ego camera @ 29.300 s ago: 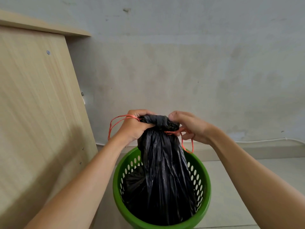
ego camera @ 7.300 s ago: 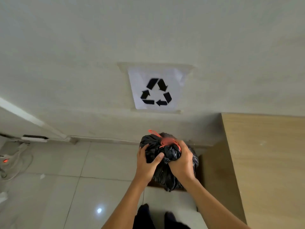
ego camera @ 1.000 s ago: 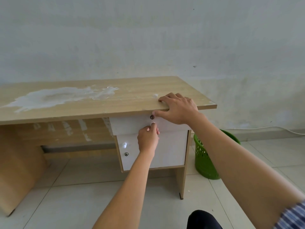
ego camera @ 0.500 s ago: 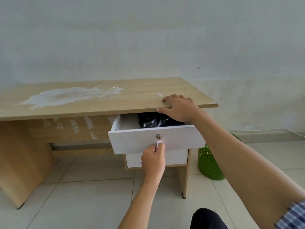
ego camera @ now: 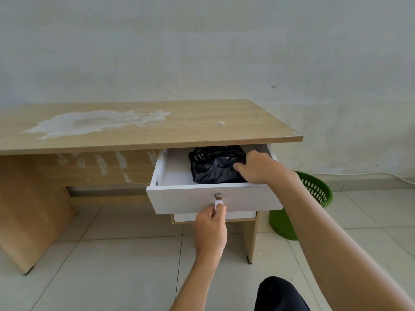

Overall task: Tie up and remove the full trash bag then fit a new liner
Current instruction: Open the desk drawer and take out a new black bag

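Down at the desk point(ego camera: 139, 126), top drawer point(ego camera: 215, 199) pulled out, white front facing the camera, small lock point(ego camera: 218, 195) at its centre. Left hand point(ego camera: 211, 227) at six o'clock from the lock, fingers curled, pinching the white pull tab point(ego camera: 217, 204) just under it. Right hand point(ego camera: 256, 169) reaching over the drawer's right wall, fingers bent down onto the black folded liner point(ego camera: 213, 167), thumb pressed to its right edge; whether actually gripping or merely touching, cannot tell. Liner lying inside the drawer toward its right half, back edge tucked under the overhanging desktop at twelve o'clock, bare white drawer floor at nine o'clock of it. Second, lower drawer point(ego camera: 214, 216) shut, only a strip showing beneath the open one. Green perforated bin point(ego camera: 298, 207) standing on the tiled floor at three o'clock of the drawer, just beside the desk's side panel, partly hidden behind the right forearm. White smears across the desktop at ten o'clock. Thin white cable point(ego camera: 381, 175) along the wall base at far right. Dark knee point(ego camera: 280, 295) at the bottom edge.
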